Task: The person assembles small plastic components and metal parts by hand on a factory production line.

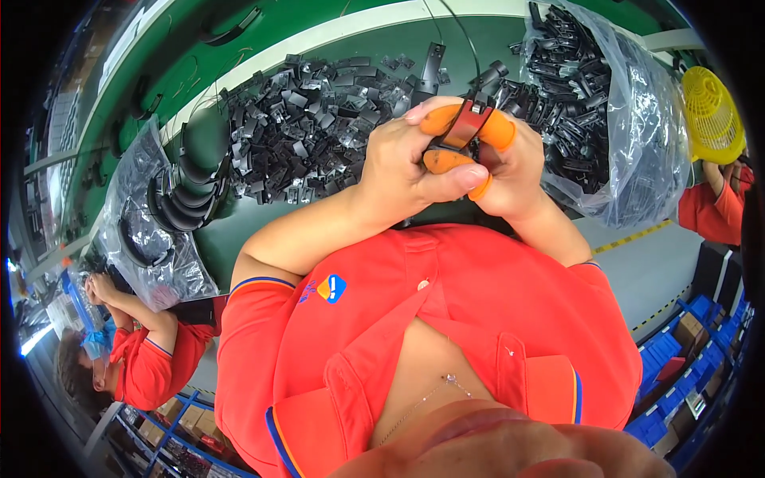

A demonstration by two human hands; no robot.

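Note:
In front of my chest, both hands close around a glossy black curved plastic part [468, 124] that mirrors the red of my shirt. Fingers of my left hand [405, 163] grip its left side, with orange finger covers on some of them. My right hand [514, 163] presses on it from the other side, also wearing orange covers. A thin dark cable rises above the part; whether it is joined to it I cannot tell. Behind the hands lies a wide heap of small black plastic pieces [307, 119] on the green table [227, 247].
To the right, a clear plastic bag [637, 151] holds many long black parts [566, 95]. On the left, several black curved bands [187, 203] lie by another clear bag [147, 271]. A yellow basket [712, 115] stands far right. Co-workers [159, 362] work at both sides.

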